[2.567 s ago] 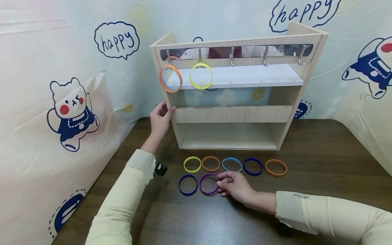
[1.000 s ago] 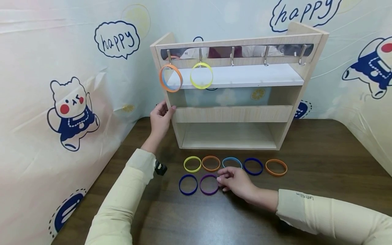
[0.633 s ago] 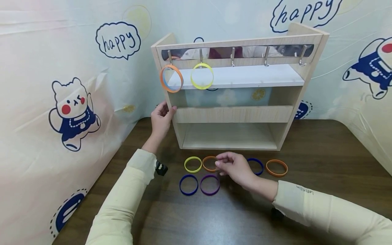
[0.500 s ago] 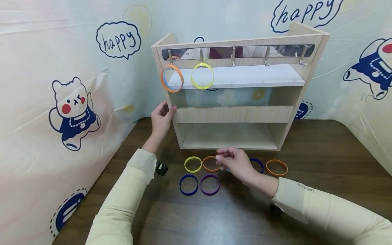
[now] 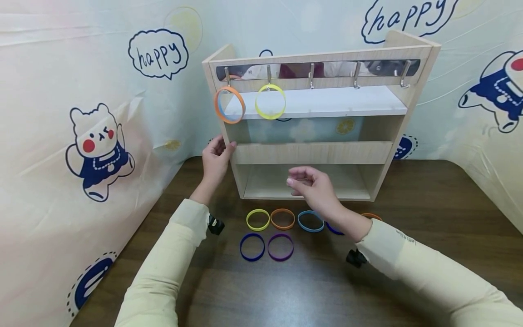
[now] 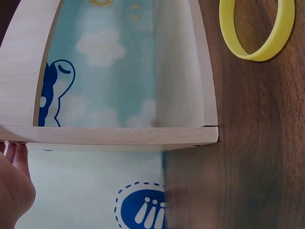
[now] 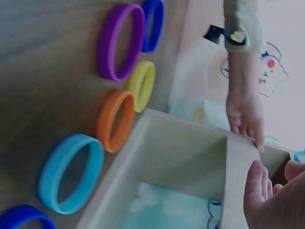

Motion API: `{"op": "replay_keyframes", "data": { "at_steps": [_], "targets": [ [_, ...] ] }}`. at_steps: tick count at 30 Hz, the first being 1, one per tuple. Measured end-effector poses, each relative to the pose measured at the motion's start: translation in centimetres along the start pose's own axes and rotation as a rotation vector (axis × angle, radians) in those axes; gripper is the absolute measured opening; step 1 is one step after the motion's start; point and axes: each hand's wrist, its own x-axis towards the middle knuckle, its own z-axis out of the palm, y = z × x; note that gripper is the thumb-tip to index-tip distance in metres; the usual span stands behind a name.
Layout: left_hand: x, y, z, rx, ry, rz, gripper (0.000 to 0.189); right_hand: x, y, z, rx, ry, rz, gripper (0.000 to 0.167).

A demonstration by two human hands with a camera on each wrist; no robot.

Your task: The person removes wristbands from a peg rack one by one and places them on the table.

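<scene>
My left hand [image 5: 214,163] grips the left side panel of a pale wooden shelf [image 5: 312,153], thumb at the front edge. Raised before the shelf's lower compartment, my right hand [image 5: 318,188] has loosely bent fingers and holds nothing. From the leftmost hook hangs an orange wristband [image 5: 232,121] with light blue showing inside its ring; a yellow wristband [image 5: 270,118] hangs from the second. Below on the table lie yellow [image 5: 258,229], orange [image 5: 283,228], light blue [image 5: 311,230], dark blue [image 5: 252,260] and purple [image 5: 280,260] wristbands. My right forearm partly hides another dark blue and another orange one.
The shelf stands on a dark wooden table [image 5: 261,295]. Three more metal hooks, such as the middle hook [image 5: 312,75], carry no wristband. A printed cloth [image 5: 163,118] with cartoon figures surrounds the table behind and at the sides.
My right hand has left the purple wristband's edge and risen past the light blue one to the shelf front, with nothing in it. The left hand keeps its hold.
</scene>
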Motion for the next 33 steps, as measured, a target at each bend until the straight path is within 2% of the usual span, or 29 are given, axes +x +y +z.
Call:
{"op": "replay_keyframes", "data": {
  "at_steps": [10,15,24,33],
  "targets": [
    [0.0,-0.1,-0.1,-0.005,0.007,0.022,0.037,2.5,-3.1,0.1,0.071,0.079,-0.150,0.035],
    [-0.1,-0.1,-0.1,-0.001,0.005,0.025,0.035,3.6,-4.7,0.0,0.119,0.123,-0.175,0.035],
    [0.2,-0.1,0.0,-0.007,-0.001,0.040,0.034,5.0,-7.0,0.0,0.161,0.169,-0.160,0.038],
    [0.0,-0.2,0.0,-0.008,-0.002,0.033,0.034,6.4,-8.2,0.5,0.193,0.182,-0.104,0.040]
  ]
}}
